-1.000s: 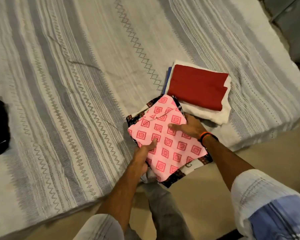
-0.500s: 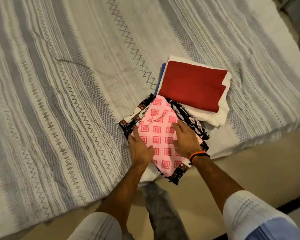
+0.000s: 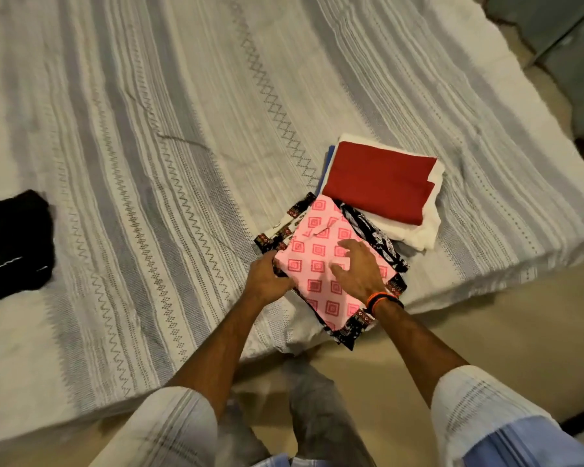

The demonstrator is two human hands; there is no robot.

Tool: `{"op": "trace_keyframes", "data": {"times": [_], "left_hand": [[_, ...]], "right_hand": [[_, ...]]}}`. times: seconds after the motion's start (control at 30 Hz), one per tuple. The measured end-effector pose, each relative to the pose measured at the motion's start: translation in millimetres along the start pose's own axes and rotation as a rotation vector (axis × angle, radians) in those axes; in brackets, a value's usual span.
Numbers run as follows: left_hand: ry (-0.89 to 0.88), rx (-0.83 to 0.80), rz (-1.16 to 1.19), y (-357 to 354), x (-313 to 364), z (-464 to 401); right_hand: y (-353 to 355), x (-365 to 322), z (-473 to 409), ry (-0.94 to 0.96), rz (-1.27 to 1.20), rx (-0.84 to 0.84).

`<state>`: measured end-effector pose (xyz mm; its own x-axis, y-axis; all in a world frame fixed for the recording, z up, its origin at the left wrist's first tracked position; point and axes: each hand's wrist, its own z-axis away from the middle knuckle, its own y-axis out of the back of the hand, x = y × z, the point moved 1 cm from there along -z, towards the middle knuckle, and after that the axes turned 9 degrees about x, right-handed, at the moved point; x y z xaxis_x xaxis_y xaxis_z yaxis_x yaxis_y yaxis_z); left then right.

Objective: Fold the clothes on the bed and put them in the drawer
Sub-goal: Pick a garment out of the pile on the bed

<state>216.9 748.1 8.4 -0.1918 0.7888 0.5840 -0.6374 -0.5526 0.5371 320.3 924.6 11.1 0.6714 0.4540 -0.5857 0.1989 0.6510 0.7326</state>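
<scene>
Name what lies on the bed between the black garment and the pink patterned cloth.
Only bare striped bedcover, shown in the head view, between the black garment and the pink patterned cloth.

I saw dim, warm indoor light with soft, weak shadows; the wide lens bowed the bed's stripes outward, and the near sleeves were motion-blurred.

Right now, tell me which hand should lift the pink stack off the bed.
Left, probably. The left hand already grips the edge of the pink patterned cloth and the pieces under it, while the right hand only hovers open over the top; it could steady the other side.
</scene>
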Motion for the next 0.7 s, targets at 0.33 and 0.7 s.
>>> {"op": "trace_keyframes", "data": {"times": [0.33, 0.7], "left_hand": [[0.05, 0.177, 0.216, 143, -83, 92], [0.161, 0.409, 0.431, 305, -262, 173]], "right_hand": [[-53, -133, 96, 0.144, -0.129, -0.006], [-176, -297, 205, 0.279, -0.204, -0.183]]}}
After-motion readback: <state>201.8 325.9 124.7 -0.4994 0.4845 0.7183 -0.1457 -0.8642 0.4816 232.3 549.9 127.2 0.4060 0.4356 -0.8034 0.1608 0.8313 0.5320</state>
